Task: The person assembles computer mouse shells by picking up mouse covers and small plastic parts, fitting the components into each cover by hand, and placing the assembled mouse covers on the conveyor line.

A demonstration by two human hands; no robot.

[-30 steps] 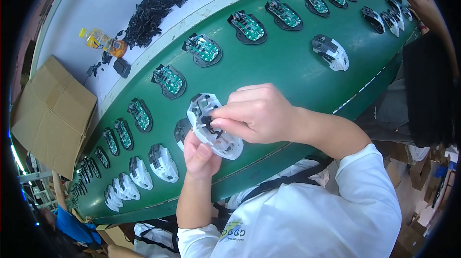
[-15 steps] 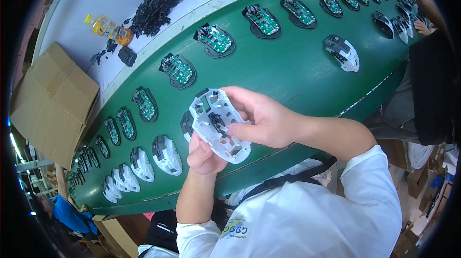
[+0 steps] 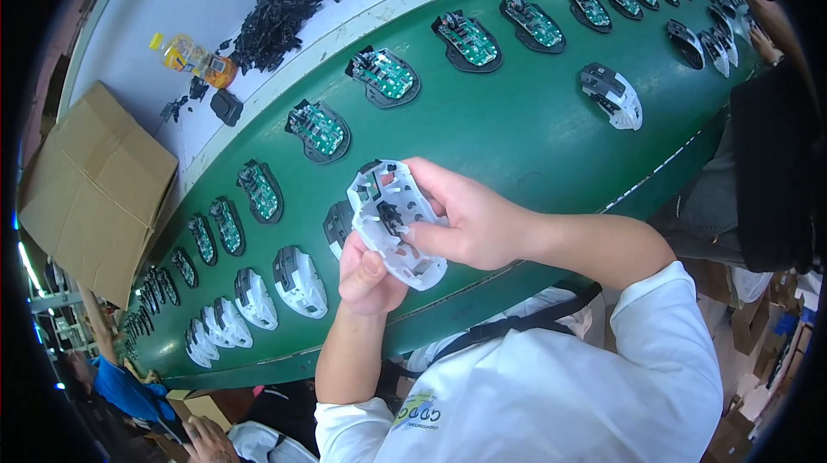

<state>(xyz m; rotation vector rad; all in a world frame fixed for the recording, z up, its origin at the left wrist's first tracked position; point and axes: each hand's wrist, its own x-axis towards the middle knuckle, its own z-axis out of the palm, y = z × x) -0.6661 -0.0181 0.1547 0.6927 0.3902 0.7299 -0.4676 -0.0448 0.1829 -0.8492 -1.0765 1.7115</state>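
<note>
A white mouse top shell (image 3: 412,267) is held between my two hands with its hollow inside facing up. Inside it sits a small black plastic part (image 3: 390,217). My left hand (image 3: 369,280) grips the shell's lower left edge, thumb on the rim. My right hand (image 3: 478,220) holds the right side, its thumb pressing inside next to the black part. Just behind the shell, a grey-and-white mouse cover (image 3: 338,223) lies on the green work surface (image 3: 517,144), partly hidden.
Mouse bases with green circuit boards (image 3: 383,75) line the far side. More white mouse covers (image 3: 300,282) lie at left, another (image 3: 613,94) at right. Beyond are a black parts pile (image 3: 284,15), a drink bottle (image 3: 194,60) and a cardboard box (image 3: 95,170). Co-workers are at both ends.
The shell has turned slightly in my hands, and both hands keep their hold. Another person's hand has come into view at the lower left.
</note>
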